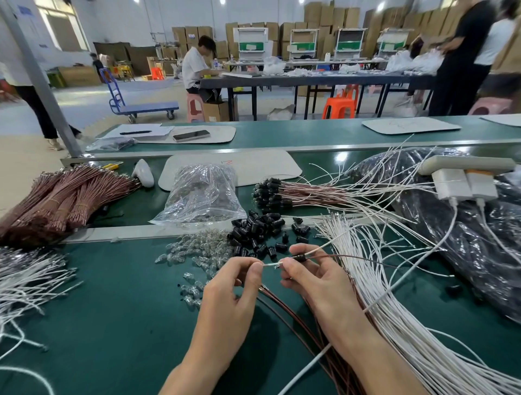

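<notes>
Hall was bright, evenly lit. Ceiling lamps (222, 2) glowed at 12 o'clock. Window (60, 25) was blown out at 11 o'clock. Lamp glare spotted green tabletop (127, 310) at 1 o'clock and clear bag (201, 191). Soft shadow lay beneath left hand (234, 284). Wide-angle bending curved edges at 3 and 9 o'clock. Centre was sharp. White wires (25, 282) at 9 o'clock were smeared.

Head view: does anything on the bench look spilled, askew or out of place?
Nothing looks damaged. Black caps and clear bulbs lie loose in heaps on the green bench, likely working stock. Odder: a power strip with chargers rests on a black plastic bag at right.
</notes>
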Demonstrator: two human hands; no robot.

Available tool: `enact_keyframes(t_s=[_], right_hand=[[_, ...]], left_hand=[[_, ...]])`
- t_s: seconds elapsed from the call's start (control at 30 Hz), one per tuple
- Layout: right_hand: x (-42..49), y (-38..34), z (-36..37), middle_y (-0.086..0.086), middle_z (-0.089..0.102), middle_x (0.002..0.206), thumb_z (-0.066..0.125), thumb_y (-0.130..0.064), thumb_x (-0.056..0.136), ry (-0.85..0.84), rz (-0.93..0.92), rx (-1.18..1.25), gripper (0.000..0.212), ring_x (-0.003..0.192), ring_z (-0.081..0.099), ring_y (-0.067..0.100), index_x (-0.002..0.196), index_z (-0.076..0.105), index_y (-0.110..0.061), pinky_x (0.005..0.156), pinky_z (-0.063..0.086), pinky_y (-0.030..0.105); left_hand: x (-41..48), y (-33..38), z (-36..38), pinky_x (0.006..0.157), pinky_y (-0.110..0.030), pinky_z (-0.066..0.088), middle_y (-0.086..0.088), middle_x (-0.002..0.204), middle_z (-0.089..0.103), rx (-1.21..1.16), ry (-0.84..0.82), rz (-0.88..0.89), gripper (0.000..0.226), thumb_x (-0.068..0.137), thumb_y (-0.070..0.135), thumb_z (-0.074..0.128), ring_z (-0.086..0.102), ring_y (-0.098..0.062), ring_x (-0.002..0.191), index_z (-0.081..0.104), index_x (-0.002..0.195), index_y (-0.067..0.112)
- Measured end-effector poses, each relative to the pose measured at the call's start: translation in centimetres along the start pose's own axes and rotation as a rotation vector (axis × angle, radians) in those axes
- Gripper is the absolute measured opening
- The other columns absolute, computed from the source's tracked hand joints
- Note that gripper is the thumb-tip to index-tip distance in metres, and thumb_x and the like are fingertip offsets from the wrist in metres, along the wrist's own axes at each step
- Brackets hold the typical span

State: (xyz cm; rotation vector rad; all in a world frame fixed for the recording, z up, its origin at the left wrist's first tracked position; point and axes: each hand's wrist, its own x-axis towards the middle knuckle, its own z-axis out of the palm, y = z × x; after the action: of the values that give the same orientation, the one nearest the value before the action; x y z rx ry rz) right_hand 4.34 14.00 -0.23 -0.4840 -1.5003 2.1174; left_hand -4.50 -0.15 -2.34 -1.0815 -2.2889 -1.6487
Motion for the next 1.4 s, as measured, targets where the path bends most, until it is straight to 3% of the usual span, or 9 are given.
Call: enact_keyframes(t_s=[0.2, 0.33, 0.53, 0.7, 1.1, 1.4], right_hand=[[-0.05, -0.11, -0.12, 0.006, 0.075, 0.085, 0.076, -0.014, 0.084, -0.021, 0.017, -0.002, 0.028, 0.084, 0.073, 0.017, 0.111, 0.069, -0.014, 0.075, 0.059, 0.024], [-0.45, -0.31, 0.13, 0.014, 0.076, 0.094, 0.079, -0.022, 0.079, -0.088, 0.035, -0.010, 0.029, 0.091, 0.074, 0.022, 0.107, 0.073, -0.026, 0.079, 0.059, 0.025], [-0.68, -0.60, 0.33, 0.009, 0.076, 0.093, 0.079, -0.023, 0.078, -0.105, 0.028, -0.055, 0.027, 0.086, 0.074, 0.018, 0.101, 0.075, -0.035, 0.079, 0.058, 0.025], [-0.81, -0.62, 0.38, 0.008, 0.076, 0.090, 0.080, -0.024, 0.077, -0.096, 0.014, -0.079, 0.028, 0.084, 0.073, 0.017, 0.101, 0.074, -0.036, 0.077, 0.058, 0.024], [-0.98, -0.55, 0.41, 0.008, 0.076, 0.089, 0.078, -0.018, 0.085, -0.079, -0.005, -0.143, 0.025, 0.082, 0.072, 0.016, 0.103, 0.073, -0.035, 0.074, 0.058, 0.023], [-0.96, -0.61, 0.34, 0.010, 0.075, 0.090, 0.080, -0.030, 0.079, -0.067, -0.014, -0.174, 0.025, 0.082, 0.073, 0.016, 0.102, 0.073, -0.038, 0.074, 0.058, 0.022]], left_hand=[[-0.05, 0.03, 0.04, 0.065, -0.020, 0.048, 0.016, 0.088, 0.067, 0.009, -0.019, -0.009, 0.019, 0.101, 0.054, 0.046, 0.064, -0.010, 0.086, 0.061, 0.094, 0.044], [-0.09, 0.21, 0.03, 0.062, -0.015, 0.045, 0.014, 0.084, 0.066, 0.005, -0.048, -0.009, 0.021, 0.101, 0.054, 0.046, 0.063, -0.011, 0.080, 0.061, 0.092, 0.043], [-0.23, 0.29, -0.08, 0.057, -0.026, 0.045, 0.009, 0.079, 0.064, -0.014, -0.086, -0.006, 0.024, 0.102, 0.053, 0.045, 0.060, -0.015, 0.071, 0.062, 0.090, 0.040], [-0.30, 0.07, 0.00, 0.064, -0.037, 0.047, 0.006, 0.079, 0.065, -0.032, -0.103, -0.031, 0.029, 0.103, 0.055, 0.042, 0.061, -0.020, 0.073, 0.062, 0.090, 0.037], [-0.29, 0.14, 0.07, 0.063, -0.032, 0.048, 0.006, 0.078, 0.064, -0.035, -0.094, -0.039, 0.027, 0.104, 0.052, 0.044, 0.061, -0.018, 0.073, 0.061, 0.090, 0.037], [-0.33, 0.23, 0.10, 0.065, -0.030, 0.050, 0.006, 0.079, 0.064, -0.036, -0.108, -0.032, 0.027, 0.103, 0.051, 0.044, 0.063, -0.018, 0.075, 0.061, 0.090, 0.034]])
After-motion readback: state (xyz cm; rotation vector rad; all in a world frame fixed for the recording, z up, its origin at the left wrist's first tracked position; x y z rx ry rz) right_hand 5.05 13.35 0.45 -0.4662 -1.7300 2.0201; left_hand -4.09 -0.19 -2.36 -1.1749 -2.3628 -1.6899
